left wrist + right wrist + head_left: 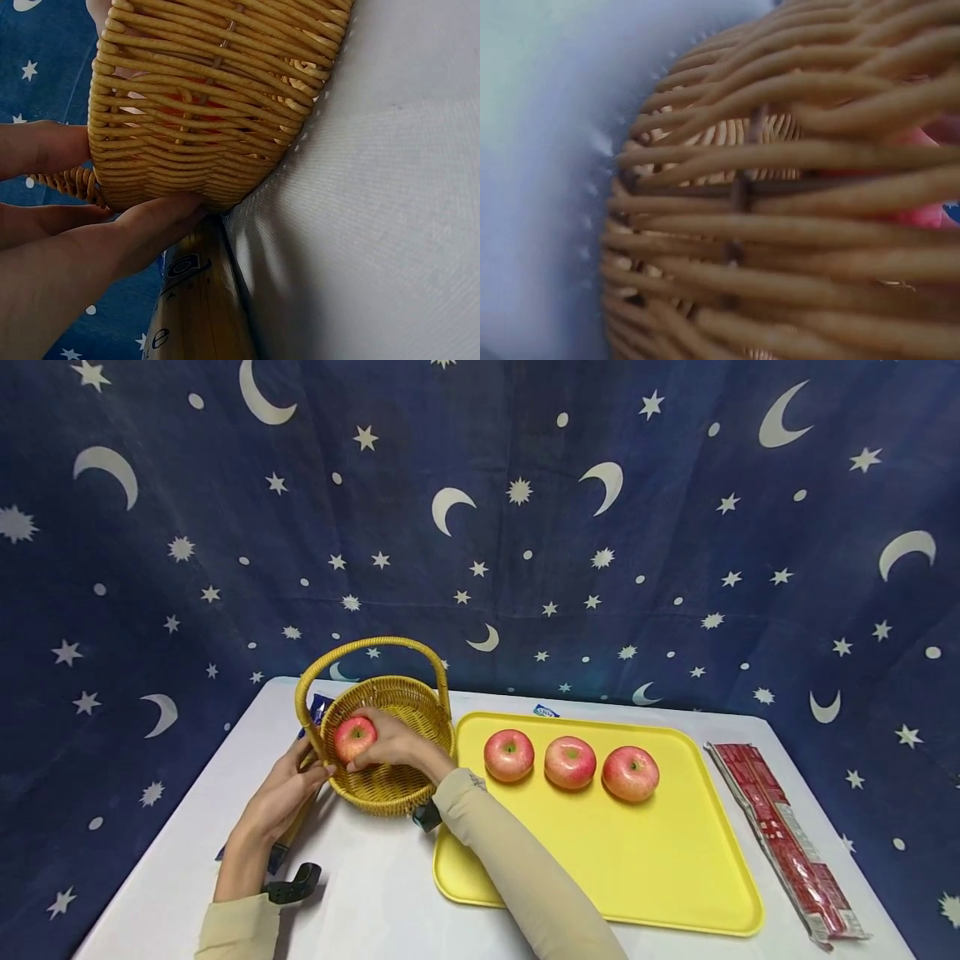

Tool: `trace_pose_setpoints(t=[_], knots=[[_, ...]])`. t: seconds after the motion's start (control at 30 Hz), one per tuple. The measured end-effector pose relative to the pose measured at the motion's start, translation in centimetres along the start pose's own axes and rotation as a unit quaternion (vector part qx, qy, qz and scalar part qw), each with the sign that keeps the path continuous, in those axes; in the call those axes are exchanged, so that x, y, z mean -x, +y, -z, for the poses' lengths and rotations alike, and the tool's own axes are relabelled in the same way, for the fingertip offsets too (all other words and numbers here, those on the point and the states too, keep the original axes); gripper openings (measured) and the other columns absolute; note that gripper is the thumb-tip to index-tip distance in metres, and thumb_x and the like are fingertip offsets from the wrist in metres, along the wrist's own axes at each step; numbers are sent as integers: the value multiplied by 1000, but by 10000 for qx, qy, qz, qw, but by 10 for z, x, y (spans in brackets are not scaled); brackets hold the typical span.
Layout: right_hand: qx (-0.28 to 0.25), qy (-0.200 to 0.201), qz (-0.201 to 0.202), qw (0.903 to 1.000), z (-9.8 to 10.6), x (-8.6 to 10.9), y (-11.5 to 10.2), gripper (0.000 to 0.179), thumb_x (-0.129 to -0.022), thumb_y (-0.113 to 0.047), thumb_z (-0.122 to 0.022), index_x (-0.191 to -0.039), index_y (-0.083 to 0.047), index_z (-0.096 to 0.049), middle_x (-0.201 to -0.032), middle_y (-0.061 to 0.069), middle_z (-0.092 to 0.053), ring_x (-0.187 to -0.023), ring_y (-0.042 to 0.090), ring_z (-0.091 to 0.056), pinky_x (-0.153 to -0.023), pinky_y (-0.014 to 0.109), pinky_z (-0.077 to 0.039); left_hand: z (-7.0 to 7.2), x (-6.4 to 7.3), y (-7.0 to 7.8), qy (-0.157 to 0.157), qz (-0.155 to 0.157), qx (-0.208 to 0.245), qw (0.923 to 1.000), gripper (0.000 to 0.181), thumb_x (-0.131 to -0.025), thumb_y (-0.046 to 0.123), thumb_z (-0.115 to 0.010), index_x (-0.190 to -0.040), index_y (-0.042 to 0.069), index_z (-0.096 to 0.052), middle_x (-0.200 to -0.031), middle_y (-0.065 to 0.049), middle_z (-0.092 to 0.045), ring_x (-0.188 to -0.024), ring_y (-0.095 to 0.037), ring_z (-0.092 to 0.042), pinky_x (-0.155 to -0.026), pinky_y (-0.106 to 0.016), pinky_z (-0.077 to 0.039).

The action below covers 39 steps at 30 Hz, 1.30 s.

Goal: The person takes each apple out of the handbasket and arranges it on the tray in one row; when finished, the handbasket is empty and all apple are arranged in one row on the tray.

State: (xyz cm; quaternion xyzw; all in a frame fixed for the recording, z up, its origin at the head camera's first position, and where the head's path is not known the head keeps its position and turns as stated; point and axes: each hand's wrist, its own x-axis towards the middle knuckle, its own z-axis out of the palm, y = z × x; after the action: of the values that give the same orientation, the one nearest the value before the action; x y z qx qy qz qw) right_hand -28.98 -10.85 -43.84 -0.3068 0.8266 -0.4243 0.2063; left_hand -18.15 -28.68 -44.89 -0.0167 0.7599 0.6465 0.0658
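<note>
A yellow wicker basket [427, 714] with a tall arched handle [372, 642] stands left of the tray. My right hand [390, 742] reaches inside it and holds a red apple [355, 739] near the left wall. My left hand [281, 793] grips the basket's left rim. In the left wrist view, the left thumb [56, 148] lies at the rim and fingers press the woven outer wall [202, 112]. The right wrist view is filled by the basket's side [795, 217], with red showing through gaps; the right hand is mostly hidden there.
Three apples, left [509, 756], middle [570, 763] and right [631, 774], line up on a yellow tray [600, 868]. A long red packet [787, 835] lies right of it. Beneath my left arm lies a long golden pack [199, 307]. A small blue packet [546, 711] sits behind the tray.
</note>
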Motion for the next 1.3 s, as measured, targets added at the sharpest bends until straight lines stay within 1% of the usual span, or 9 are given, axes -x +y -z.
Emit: trace_pose_setpoints(t=[0.1,0.27,0.5,0.67,0.83,0.93,1.1,1.23,1.3], knots=[[350,-190,83,9992,2,6,-2,90,-75,-13,-90,-152,-8,-45,-139,8,-61,-122,16,-58,-104,23,-45,0,1,1,-18,-51,-49,10000,77,-101,2,-51,-164,1,-6,-168,-28,-9,-152,-42,-18,-123,-57,-17],[898,-398,100,9951,6,18,-4,90,-76,-15,-90,-155,-14,-46,-144,6,-59,-125,16,-56,-105,24,-45,1,2,1,8,-94,-220,9997,76,-101,4,-52,-164,1,-9,-167,-28,-15,-151,-40,-21,-122,-42,-28],[1408,-676,256,9874,10,32,-4,89,-76,-23,-91,-154,-22,-49,-142,2,-61,-122,15,-57,-101,25,-47,4,2,3,-22,4,2,10000,81,-100,1,-51,-164,2,-2,-168,-29,-8,-153,-43,-15,-123,-59,-14],[1661,-695,438,9827,11,38,-3,83,-75,-24,-90,-150,-19,-54,-136,1,-65,-117,13,-59,-98,22,-47,6,3,2,-44,117,-38,9999,84,-100,2,-52,-165,4,2,-169,-29,-3,-153,-44,-15,-122,-58,-15],[1701,-212,470,9841,7,47,2,80,-75,-29,-90,-148,-17,-56,-131,0,-68,-116,12,-61,-97,20,-48,6,6,-1,-35,185,-85,9998,83,-101,1,-51,-165,5,3,-169,-30,-3,-153,-44,-15,-122,-57,-16],[1546,327,502,9862,6,54,7,82,-74,-32,-91,-147,-17,-56,-132,1,-67,-118,15,-61,-99,22,-49,5,6,-3,-35,150,-96,9998,82,-101,2,-51,-165,5,1,-169,-30,-5,-153,-43,-16,-122,-41,-26],[1036,921,769,9874,12,69,11,81,-76,-32,-89,-147,-18,-55,-136,2,-61,-120,16,-59,-99,26,-50,4,6,-3,-43,77,-77,9999,81,-101,2,-51,-165,4,-1,-168,-30,-5,-152,-42,-16,-109,-16,-36],[573,1216,744,9881,17,85,12,79,-77,-34,-89,-148,-26,-54,-131,0,-58,-115,14,-58,-96,28,-52,3,5,-2,-51,41,-72,10000,81,-101,2,-51,-165,3,-2,-168,-30,-7,-152,-41,-18,-109,-17,-36],[376,1336,756,9874,19,92,12,79,-77,-36,-89,-148,-30,-55,-127,-1,-56,-113,13,-57,-95,29,-53,2,4,-1,-51,32,-66,10000,80,-101,2,-51,-165,2,-3,-168,-30,-8,-152,-41,-18,-118,-27,-32]])
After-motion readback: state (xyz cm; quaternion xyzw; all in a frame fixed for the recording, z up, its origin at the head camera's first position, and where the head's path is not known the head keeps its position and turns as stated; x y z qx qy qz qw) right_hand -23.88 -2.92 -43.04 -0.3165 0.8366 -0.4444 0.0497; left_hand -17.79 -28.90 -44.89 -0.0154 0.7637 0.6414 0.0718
